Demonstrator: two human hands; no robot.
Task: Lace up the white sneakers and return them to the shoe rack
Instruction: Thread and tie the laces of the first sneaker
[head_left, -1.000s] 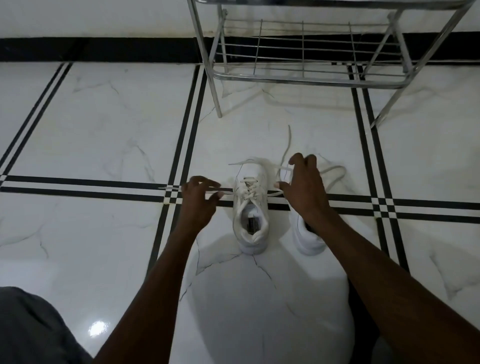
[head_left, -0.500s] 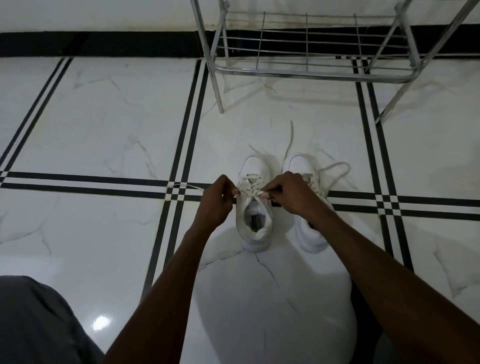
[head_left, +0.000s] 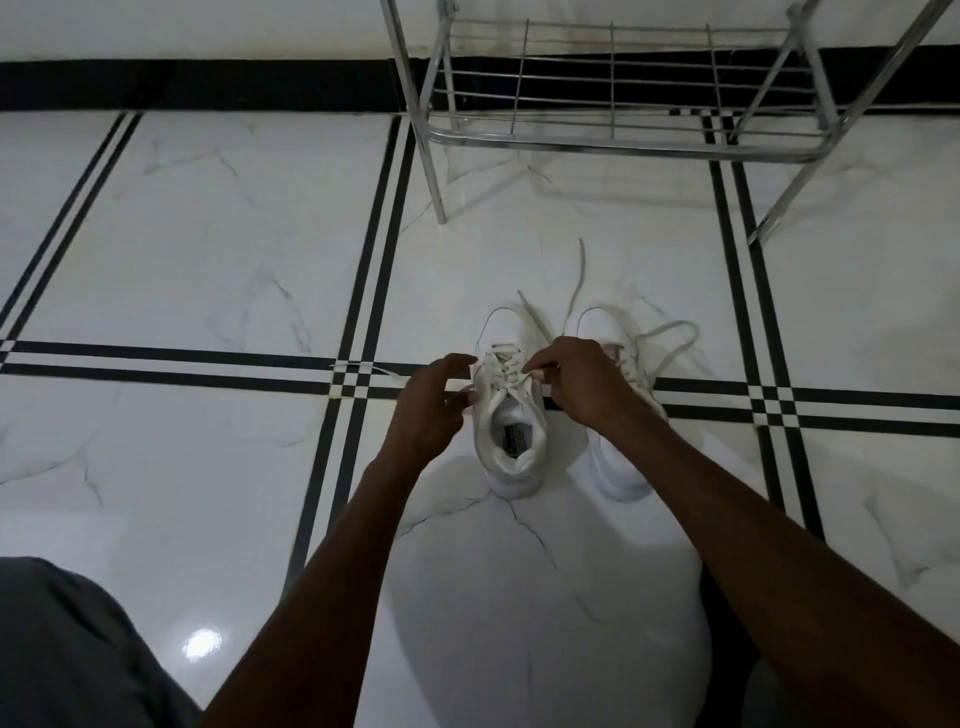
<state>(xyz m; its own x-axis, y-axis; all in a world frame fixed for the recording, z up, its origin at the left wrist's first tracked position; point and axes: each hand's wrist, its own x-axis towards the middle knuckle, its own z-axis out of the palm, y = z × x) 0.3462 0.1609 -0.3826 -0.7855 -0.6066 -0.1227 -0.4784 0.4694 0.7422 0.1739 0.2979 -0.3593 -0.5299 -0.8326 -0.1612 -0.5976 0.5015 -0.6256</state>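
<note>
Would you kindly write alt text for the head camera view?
Two hands, left and right, work the laces of the left white sneaker of a pair standing on a white marble floor. The right sneaker sits beside it, laces loose. An empty metal shoe rack stands just beyond.

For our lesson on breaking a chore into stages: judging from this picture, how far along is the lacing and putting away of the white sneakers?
Done: laces cross the near white sneaker.
In hand: the left hand and right hand work its white lace at the upper eyelets.
Left: the other white sneaker has loose lace ends on the marble floor, and both must go onto the chrome wire shoe rack.
</note>
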